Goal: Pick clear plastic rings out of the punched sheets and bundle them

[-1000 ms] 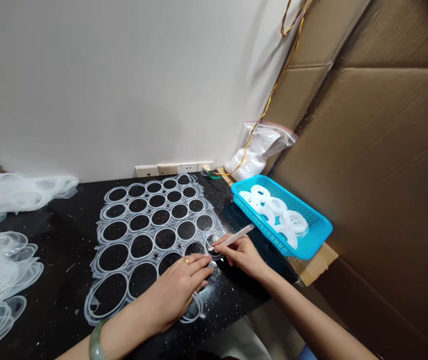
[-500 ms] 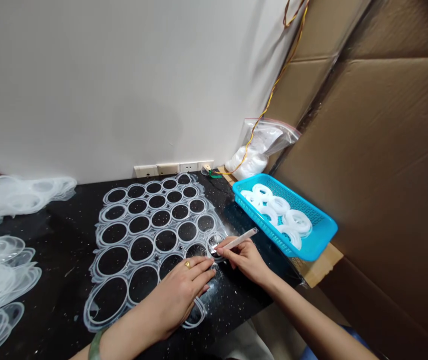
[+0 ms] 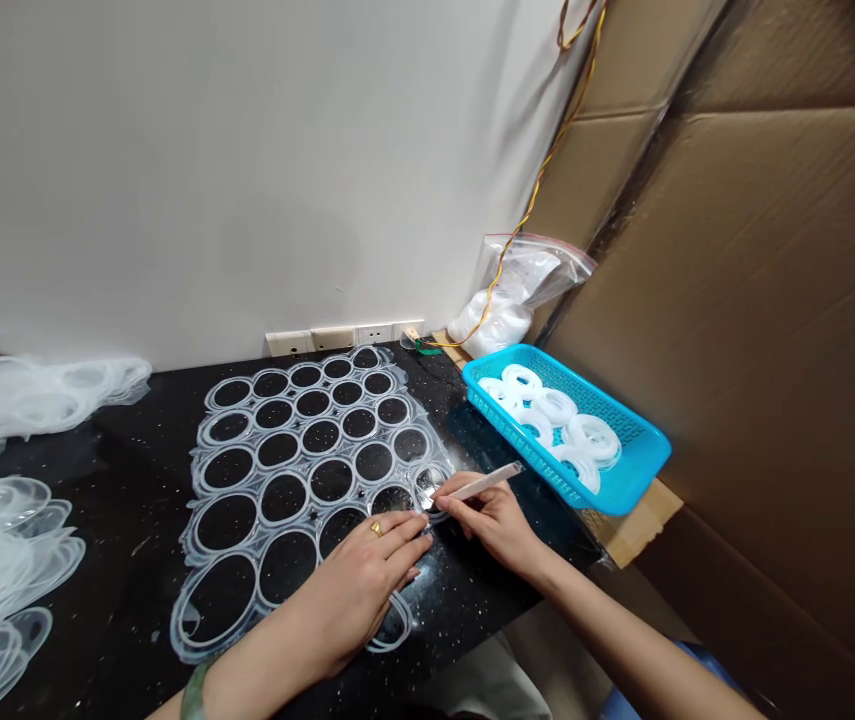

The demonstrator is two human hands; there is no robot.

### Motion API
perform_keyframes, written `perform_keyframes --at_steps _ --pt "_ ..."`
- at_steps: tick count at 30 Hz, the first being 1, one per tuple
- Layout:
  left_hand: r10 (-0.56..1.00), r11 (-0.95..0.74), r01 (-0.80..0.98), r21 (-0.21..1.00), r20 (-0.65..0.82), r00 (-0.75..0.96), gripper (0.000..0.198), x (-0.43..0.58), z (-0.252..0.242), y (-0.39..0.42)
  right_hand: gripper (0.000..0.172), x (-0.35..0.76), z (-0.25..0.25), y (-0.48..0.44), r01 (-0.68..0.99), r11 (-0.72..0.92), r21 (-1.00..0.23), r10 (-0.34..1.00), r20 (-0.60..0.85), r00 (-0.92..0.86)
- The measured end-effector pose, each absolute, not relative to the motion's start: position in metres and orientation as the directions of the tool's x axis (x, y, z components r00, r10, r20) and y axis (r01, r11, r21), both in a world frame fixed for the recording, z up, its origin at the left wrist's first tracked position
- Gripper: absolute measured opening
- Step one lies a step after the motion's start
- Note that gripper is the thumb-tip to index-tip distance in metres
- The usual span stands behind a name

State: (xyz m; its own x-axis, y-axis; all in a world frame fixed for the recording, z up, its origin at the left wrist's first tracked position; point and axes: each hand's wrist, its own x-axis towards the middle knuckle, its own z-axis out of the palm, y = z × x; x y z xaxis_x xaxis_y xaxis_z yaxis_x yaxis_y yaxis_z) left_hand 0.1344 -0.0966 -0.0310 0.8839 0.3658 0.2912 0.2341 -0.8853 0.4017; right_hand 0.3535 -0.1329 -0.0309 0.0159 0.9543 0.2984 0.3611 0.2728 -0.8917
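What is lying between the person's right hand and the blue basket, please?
In the head view: a white stick, held in the right hand, and black tabletop.

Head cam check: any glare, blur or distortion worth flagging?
Head view: wide-angle bending tilts the white wall and cardboard sheet, and the top right corner goes dark. Pale glare sits on the black tabletop beside the left hand. That hand and the right hand look fairly sharp, with no obvious motion blur.
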Motion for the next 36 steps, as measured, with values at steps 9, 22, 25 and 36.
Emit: perform_keyframes --at_steps 9,22,25,36 --pt "0.363 -0.897 0.252 0.363 0.279 0.889 0.036 0.134 -0.028 -0.097 0.019 0.353 -0.028 -0.138 0.488 0.419 -0.766 0.903 0.406 -0.138" --pt "0.359 -0.901 0.263 0.344 0.253 0.898 0.037 0.132 -0.035 -0.097 0.023 0.357 -0.029 -0.133 0.752 0.495 -0.435 0.848 0.429 -0.31" --pt "0.359 -0.899 0.261 0.35 0.249 0.9 0.036 0.132 -0.031 -0.098 0.025 0.359 -0.021 -0.124 0.81 0.51 -0.289 0.839 0.373 -0.396" --pt "0.366 -0.882 0.232 0.411 0.283 0.887 0.036 0.13 -0.039 -0.096 0.027 0.389 0.019 -0.073 0.896 0.348 -0.275 0.617 0.787 0.002"
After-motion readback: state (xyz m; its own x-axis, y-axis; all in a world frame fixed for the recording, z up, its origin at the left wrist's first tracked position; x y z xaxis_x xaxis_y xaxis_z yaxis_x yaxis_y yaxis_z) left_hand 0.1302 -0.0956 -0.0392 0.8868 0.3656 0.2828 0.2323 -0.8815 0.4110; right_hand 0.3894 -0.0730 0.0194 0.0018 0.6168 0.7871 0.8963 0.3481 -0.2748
